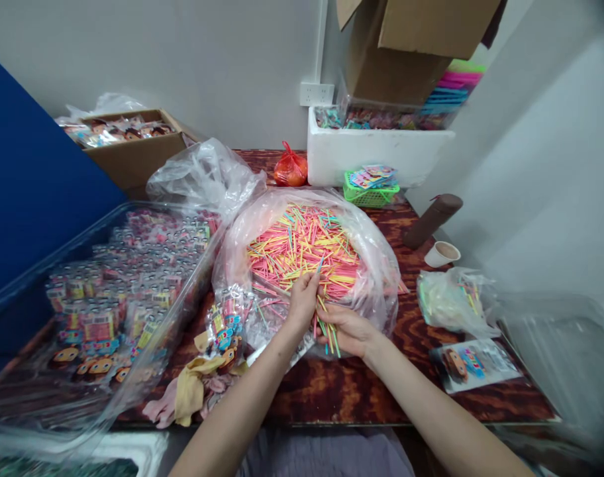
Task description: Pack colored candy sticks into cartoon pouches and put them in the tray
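Note:
A large clear plastic bag (381, 265) lies open in front of me, heaped with thin coloured sticks (302, 245) in pink, yellow, green and blue. My left hand (304, 298) is over the near edge of the heap, its fingers pinched on a thin stick whose blue tip (320, 264) points up. Just to the right and nearer me, my right hand (349, 328) is closed around a small bundle of sticks (330, 334) with ends hanging below the fingers. The left fingertips are close to the bundle's top; whether they touch it is unclear.
Left stands a clear tub (183, 285) of packed printed pouches. Cloths (193, 391) and loose pouches (225, 331) lie beside the bag. On the right are a brown flask (434, 220), a paper cup (442, 254), a bag of sticks (451, 298) and a printed pouch (473, 364). A green basket (371, 195) stands behind.

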### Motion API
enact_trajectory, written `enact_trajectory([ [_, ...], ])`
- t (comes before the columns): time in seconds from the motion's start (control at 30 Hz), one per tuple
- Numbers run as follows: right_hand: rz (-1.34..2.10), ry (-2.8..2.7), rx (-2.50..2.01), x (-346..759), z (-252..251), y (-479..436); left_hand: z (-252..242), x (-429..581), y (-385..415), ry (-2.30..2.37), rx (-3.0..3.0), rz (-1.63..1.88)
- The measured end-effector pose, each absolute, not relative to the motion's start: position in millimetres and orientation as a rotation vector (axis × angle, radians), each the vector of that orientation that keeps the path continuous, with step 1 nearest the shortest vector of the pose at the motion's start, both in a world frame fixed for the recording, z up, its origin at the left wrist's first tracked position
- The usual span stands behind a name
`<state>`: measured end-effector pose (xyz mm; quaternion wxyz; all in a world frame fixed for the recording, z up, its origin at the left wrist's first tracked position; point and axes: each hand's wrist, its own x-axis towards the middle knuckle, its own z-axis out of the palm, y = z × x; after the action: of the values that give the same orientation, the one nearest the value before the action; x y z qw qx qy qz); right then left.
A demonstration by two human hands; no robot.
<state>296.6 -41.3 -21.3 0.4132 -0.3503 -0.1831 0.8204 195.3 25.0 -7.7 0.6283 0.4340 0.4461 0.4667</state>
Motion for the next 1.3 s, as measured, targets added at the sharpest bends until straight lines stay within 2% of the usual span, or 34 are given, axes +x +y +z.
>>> enact_trajectory([
  [0.23,1.923,-0.483,-0.820,305,1,-9,11,193,57,1.021,1.059,1.190],
  [0.47,1.867,-0.546,-0.858,284,-18,-21,-9,182,4,1.102,1.592,1.115],
  [0.57,1.876,-0.549,-0.899,288,-19,-22,-5,179,-3,1.126,1.630,1.119],
  [0.63,1.750,-0.573,-0.946,293,-11,-20,5,175,-2,1.145,1.591,1.146],
  [0.73,1.384,-0.709,-1.051,297,-3,-27,19,167,-9,1.139,1.601,1.199],
  [0.83,1.114,-0.874,-1.178,290,-17,-49,18,161,-34,1.080,1.768,1.181],
  [1.07,1.086,-0.961,-1.298,279,-68,-88,-14,166,-71,0.787,2.286,0.883],
  [1.17,1.041,-1.089,-1.289,283,-65,-88,-13,164,-67,0.887,2.232,0.953],
  [1.3,0.945,-1.318,-1.296,285,-36,-68,-7,149,-58,1.024,2.130,1.035],
])
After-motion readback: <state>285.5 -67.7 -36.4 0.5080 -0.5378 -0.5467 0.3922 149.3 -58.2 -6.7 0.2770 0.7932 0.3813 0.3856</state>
